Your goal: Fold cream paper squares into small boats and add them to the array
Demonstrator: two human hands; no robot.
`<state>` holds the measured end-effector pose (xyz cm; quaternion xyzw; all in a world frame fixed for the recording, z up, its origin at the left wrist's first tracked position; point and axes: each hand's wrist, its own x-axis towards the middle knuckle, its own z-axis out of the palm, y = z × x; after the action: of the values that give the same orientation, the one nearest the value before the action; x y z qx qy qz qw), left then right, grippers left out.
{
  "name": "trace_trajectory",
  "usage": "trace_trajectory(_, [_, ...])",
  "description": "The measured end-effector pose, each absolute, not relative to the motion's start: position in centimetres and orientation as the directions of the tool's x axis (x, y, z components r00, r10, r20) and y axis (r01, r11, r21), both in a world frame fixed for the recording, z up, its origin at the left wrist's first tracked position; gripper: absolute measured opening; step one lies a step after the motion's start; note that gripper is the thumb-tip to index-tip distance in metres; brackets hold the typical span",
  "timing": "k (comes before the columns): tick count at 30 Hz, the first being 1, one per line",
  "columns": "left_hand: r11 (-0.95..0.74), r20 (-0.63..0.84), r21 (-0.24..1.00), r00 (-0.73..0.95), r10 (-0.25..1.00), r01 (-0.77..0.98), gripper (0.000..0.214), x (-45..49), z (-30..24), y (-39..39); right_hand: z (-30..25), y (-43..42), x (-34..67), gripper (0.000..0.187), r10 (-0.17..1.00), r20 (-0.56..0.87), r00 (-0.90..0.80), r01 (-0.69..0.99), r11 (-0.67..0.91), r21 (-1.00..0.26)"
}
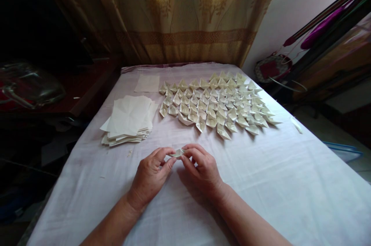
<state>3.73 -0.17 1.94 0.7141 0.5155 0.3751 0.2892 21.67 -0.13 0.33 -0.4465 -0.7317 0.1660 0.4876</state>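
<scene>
Between my two hands is a small folded paper boat, pale like the others on the table. My left hand pinches its left end between thumb and forefinger. The right end is pinched by my right hand; fingers cover part of the paper there. Beyond my hands, many finished paper boats stand close together in uneven rows. To the left lies a loose stack of pale paper sheets, with a single square sheet flat behind it.
A white cloth covers the table. Small paper scraps lie near the stack, and a white sliver is by the right edge. A gold curtain hangs behind. Dark furniture stands left; a round woven item is at right.
</scene>
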Motion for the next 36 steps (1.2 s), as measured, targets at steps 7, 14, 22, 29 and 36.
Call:
trace_trajectory(7, [-0.268, 0.182, 0.759, 0.201, 0.963, 0.594, 0.016, 3.9, 2.3, 0.1, 0.4, 0.0, 21.6, 0.009, 0.785, 0.594, -0.176, 0.463, 0.599, -0.653])
trace_trajectory(14, [-0.152, 0.081, 0.769, 0.141, 0.987, 0.621, 0.023, 4.0, 2.6, 0.1, 0.7, -0.1, 21.5, 0.011, 0.801, 0.568, -0.192, 0.440, 0.587, -0.679])
trace_trajectory(22, [-0.284, 0.164, 0.756, 0.248, 0.955, 0.590, 0.013, 3.3, 2.3, 0.4, 0.7, 0.0, 22.1, 0.010, 0.836, 0.509, -0.207, 0.421, 0.546, -0.725])
trace_trajectory(29, [-0.487, 0.319, 0.647, 0.372, 0.872, 0.587, 0.012, 2.5, 1.6, 0.9, 0.8, 0.1, 22.4, 0.012, 0.865, 0.478, -0.150, 0.471, 0.488, -0.735])
trace_trajectory(36, [-0.500, 0.344, 0.564, 0.363, 0.866, 0.658, 0.016, 2.2, 0.7, 1.2, 0.6, 0.0, 22.6, 0.011, 0.930, 0.335, -0.153, 0.559, 0.361, -0.747])
